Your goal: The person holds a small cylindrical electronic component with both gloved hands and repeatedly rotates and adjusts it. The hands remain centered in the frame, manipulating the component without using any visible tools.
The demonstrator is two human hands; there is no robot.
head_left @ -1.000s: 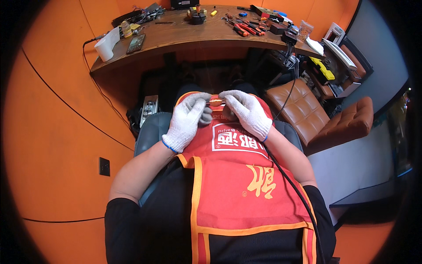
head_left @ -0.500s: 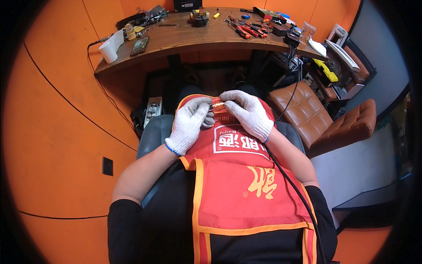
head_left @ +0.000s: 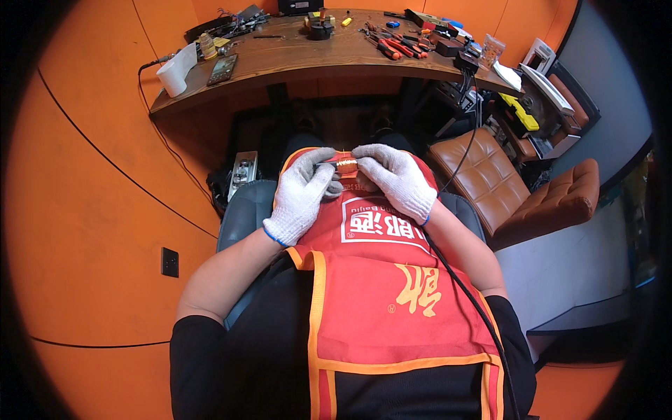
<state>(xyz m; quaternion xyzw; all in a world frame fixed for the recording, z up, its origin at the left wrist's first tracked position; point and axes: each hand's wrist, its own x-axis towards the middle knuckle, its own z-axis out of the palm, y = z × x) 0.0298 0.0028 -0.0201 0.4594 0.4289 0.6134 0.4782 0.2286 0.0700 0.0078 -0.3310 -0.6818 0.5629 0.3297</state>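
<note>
In the head view, my left hand (head_left: 302, 192) and my right hand (head_left: 396, 180) wear white knitted gloves with blue cuffs and meet over my lap. Between their fingertips lies a small, shiny copper wire coil (head_left: 346, 166). My left fingers are closed at its left end, where a dark piece juts out. On its right end my right thumb and fingers pinch. Part of the coil is hidden by the gloves. Behind it spreads a red apron (head_left: 392, 280) with orange edging, covering my lap and chest.
Ahead stands a curved wooden desk (head_left: 280, 63) bearing red-handled pliers (head_left: 399, 47), a phone (head_left: 222, 69), a paper roll (head_left: 178, 71) and a dark round fixture (head_left: 319, 29). A brown padded chair (head_left: 483, 175) is at the right. A black cable (head_left: 462, 290) runs down over the apron.
The coil has turned slightly between my fingertips, and more of its copper-coloured windings show. Both hands stay in nearly the same place, still gripping it.
</note>
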